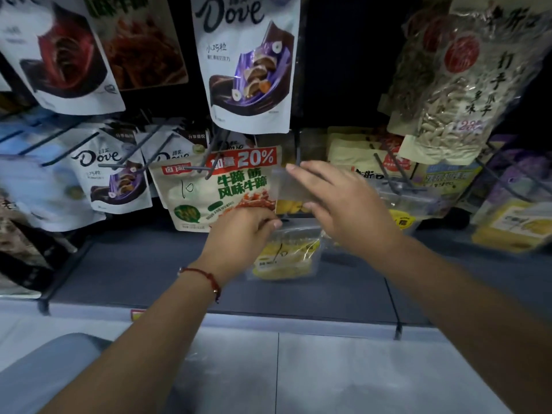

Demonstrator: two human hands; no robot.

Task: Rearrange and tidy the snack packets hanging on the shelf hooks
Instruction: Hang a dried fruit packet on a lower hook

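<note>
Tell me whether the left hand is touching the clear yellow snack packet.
Touching. The head view shows the left hand with fingers curled over the top edge of the clear yellow snack packet, no gap between them.

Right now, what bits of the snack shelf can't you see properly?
Head view only:
- Clear yellow packet: its top is hidden by the left hand and right hand.
- Blue packets far left: blurred, labels unreadable.
- Dove bag: top cut off by the frame edge.
- Hook holes: too dark to see.
</note>
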